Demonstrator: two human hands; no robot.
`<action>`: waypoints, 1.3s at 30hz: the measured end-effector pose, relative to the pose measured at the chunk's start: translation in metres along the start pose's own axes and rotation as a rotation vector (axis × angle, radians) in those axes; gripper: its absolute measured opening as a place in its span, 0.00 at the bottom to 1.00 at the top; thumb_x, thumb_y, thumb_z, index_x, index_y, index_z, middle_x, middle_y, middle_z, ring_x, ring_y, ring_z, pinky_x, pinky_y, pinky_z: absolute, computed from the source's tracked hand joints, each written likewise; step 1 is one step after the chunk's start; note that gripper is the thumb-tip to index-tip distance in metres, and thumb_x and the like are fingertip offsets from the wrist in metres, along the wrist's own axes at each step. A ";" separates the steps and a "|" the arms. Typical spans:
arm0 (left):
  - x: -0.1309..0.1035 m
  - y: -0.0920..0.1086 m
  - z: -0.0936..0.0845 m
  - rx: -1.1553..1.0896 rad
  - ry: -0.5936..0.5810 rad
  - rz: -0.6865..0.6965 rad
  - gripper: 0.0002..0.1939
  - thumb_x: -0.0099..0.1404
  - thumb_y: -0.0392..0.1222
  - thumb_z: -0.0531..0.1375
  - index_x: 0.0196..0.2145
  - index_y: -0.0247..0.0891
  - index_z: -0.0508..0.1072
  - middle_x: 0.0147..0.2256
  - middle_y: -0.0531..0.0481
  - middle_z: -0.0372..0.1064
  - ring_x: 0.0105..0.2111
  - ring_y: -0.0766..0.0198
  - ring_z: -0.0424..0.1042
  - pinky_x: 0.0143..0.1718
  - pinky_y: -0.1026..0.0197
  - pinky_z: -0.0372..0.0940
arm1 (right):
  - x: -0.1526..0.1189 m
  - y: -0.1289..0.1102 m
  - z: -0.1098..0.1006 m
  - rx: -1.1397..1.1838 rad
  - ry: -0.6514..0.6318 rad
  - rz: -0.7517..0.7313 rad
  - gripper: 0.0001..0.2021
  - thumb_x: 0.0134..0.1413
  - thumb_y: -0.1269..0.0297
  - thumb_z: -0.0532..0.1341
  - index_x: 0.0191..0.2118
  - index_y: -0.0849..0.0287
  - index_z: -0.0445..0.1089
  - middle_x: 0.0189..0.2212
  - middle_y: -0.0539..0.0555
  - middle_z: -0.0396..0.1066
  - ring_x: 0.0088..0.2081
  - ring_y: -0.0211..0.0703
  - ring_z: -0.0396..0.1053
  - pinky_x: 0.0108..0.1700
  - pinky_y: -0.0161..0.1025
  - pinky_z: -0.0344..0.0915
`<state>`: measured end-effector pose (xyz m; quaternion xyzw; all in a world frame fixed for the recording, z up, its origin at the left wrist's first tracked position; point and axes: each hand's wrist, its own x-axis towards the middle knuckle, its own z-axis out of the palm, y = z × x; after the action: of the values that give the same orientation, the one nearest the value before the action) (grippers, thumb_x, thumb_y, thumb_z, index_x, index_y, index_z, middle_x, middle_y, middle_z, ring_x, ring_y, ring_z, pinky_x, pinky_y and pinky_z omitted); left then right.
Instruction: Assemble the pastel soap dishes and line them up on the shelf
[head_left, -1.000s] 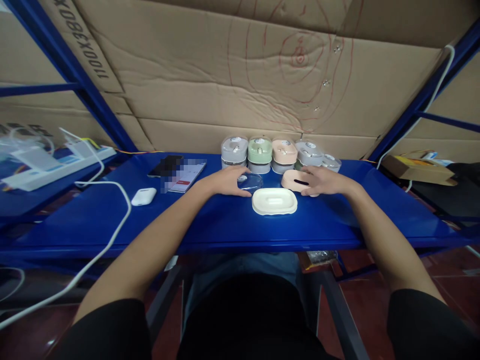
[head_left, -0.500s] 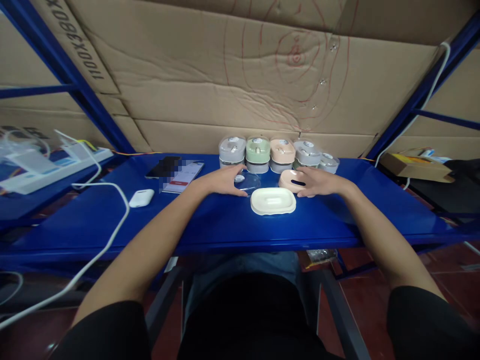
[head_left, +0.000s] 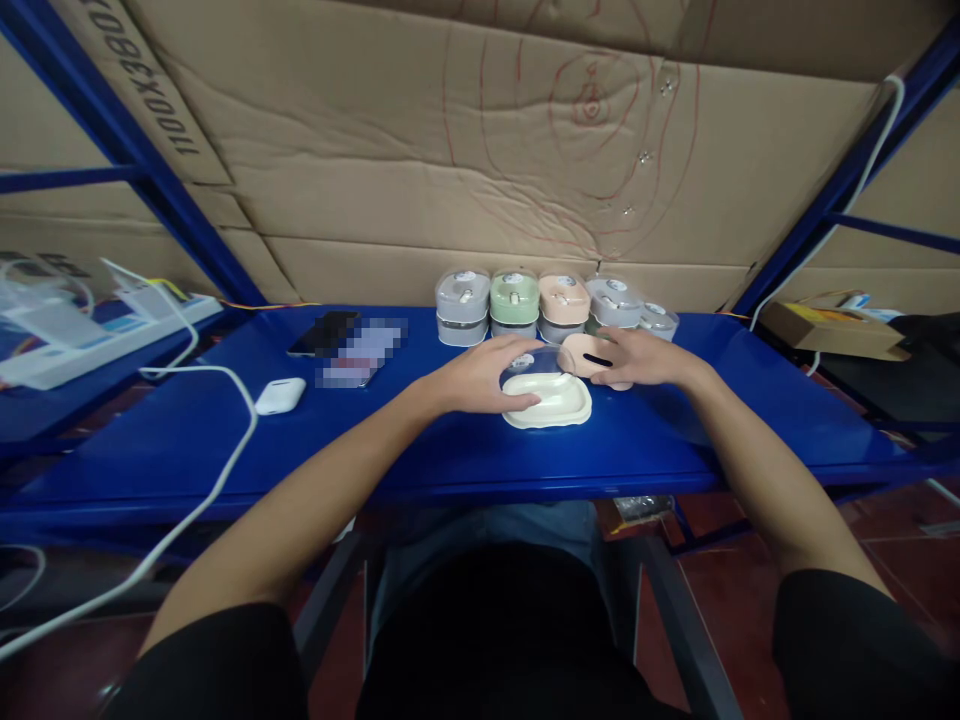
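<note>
My left hand (head_left: 484, 378) grips a clear plastic cover (head_left: 541, 362), fingers behind it and thumb in front. The cover hangs over the back of a cream oval tray (head_left: 551, 408), which lies on the blue table. Whether the two touch I cannot tell. In my right hand (head_left: 637, 357) is a peach oval piece (head_left: 581, 352) with a dark slot, tilted toward me. Its left edge is close beside the clear cover. My right fingers hide its right end.
Behind my hands stand stacked boxes (head_left: 514, 300) in grey, green and peach with clear tops. A white earbud case (head_left: 281, 396) and phones (head_left: 326, 333) lie left on the blue table (head_left: 450, 455). A white cable (head_left: 229, 470) crosses the left side; a power strip (head_left: 112, 345) lies beyond.
My left hand has carried the clear cover to the right, over the back of the cream tray. The peach piece has tilted up in my right hand.
</note>
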<state>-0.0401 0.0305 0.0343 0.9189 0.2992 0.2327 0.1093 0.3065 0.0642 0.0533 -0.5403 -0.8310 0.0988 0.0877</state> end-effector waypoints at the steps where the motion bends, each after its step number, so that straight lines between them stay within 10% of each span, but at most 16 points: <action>1: 0.000 -0.002 0.000 0.004 0.034 -0.001 0.42 0.68 0.61 0.68 0.73 0.40 0.70 0.71 0.35 0.72 0.70 0.39 0.73 0.72 0.38 0.68 | -0.001 -0.002 -0.002 -0.001 0.036 0.001 0.49 0.50 0.33 0.74 0.72 0.58 0.72 0.61 0.68 0.81 0.59 0.78 0.80 0.59 0.68 0.76; 11: 0.000 -0.036 -0.007 0.040 0.577 0.033 0.40 0.71 0.64 0.65 0.72 0.40 0.67 0.67 0.32 0.74 0.65 0.38 0.76 0.68 0.33 0.72 | -0.013 -0.039 0.009 0.142 0.215 -0.431 0.47 0.53 0.36 0.76 0.73 0.55 0.72 0.67 0.66 0.77 0.65 0.75 0.75 0.67 0.71 0.71; 39: 0.000 -0.008 0.012 -0.061 0.322 -0.009 0.42 0.70 0.64 0.68 0.74 0.40 0.69 0.70 0.34 0.72 0.69 0.39 0.73 0.72 0.35 0.68 | -0.004 -0.043 0.051 0.189 0.000 -0.475 0.64 0.46 0.31 0.80 0.82 0.55 0.58 0.79 0.70 0.61 0.78 0.77 0.61 0.77 0.73 0.60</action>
<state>-0.0377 0.0362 0.0212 0.8646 0.3096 0.3856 0.0885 0.2571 0.0395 0.0152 -0.3192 -0.9217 0.1528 0.1585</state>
